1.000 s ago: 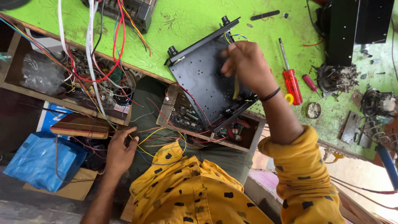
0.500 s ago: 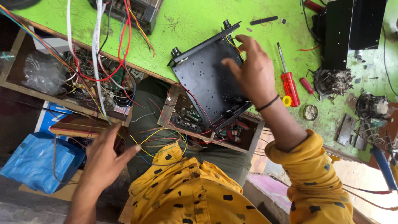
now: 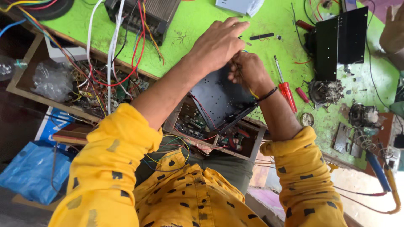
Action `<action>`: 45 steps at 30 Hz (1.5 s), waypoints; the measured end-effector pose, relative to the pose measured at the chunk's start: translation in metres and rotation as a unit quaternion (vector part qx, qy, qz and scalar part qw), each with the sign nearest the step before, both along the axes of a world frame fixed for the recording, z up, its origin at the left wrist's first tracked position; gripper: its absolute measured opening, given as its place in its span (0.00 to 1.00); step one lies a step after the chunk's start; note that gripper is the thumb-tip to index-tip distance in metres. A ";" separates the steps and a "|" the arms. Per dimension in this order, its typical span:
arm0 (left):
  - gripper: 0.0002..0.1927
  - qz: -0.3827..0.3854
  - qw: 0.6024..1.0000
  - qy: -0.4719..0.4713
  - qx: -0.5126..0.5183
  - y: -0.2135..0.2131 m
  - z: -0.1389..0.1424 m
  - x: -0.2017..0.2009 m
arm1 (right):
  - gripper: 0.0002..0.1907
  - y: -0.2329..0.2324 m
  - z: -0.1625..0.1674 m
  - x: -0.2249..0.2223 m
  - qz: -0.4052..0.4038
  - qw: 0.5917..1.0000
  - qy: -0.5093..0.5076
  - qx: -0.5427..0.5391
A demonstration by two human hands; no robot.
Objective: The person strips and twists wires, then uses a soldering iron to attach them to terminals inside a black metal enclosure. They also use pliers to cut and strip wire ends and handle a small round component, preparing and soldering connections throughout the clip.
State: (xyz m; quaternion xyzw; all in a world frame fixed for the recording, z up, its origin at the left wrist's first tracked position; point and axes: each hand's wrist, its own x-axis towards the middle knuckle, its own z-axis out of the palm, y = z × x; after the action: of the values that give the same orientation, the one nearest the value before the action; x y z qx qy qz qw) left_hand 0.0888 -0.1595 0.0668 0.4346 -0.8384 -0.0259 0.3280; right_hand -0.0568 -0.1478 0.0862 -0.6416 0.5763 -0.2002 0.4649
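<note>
A black metal chassis plate (image 3: 216, 98) lies tilted on the green table's (image 3: 202, 21) near edge, over an open drawer of circuit parts (image 3: 198, 126). My right hand (image 3: 249, 73) hovers over its upper right corner, fingers closed on a thin tool or wire with a yellow end (image 3: 253, 93). My left hand (image 3: 219, 42) reaches across from the left, and its fingertips meet the right hand above the plate. Whether the left fingers pinch anything is hidden. Both sleeves are yellow with dark marks.
Red-handled screwdrivers (image 3: 287, 91) lie right of the plate. A black box (image 3: 341, 40) stands at the back right, near another person's hand (image 3: 393, 29). An amplifier (image 3: 143, 12) trails coloured wires (image 3: 113, 63) into a tray (image 3: 50, 80). A blue bag (image 3: 29, 168) sits lower left.
My left hand has risen from near my lap and reached across onto the chassis to join the right hand. The right hand stayed on the plate's upper right corner.
</note>
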 end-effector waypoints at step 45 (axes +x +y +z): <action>0.04 -0.060 0.996 0.027 0.058 -0.018 -0.035 -0.008 | 0.09 0.027 -0.035 -0.055 0.111 0.834 0.300 -0.450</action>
State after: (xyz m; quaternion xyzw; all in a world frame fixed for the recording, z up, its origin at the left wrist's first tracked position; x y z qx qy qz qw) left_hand 0.0812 -0.1772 0.0318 0.4014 -0.8508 -0.1059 0.3223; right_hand -0.1122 -0.1210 0.0510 -0.8681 0.4590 -0.1820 -0.0514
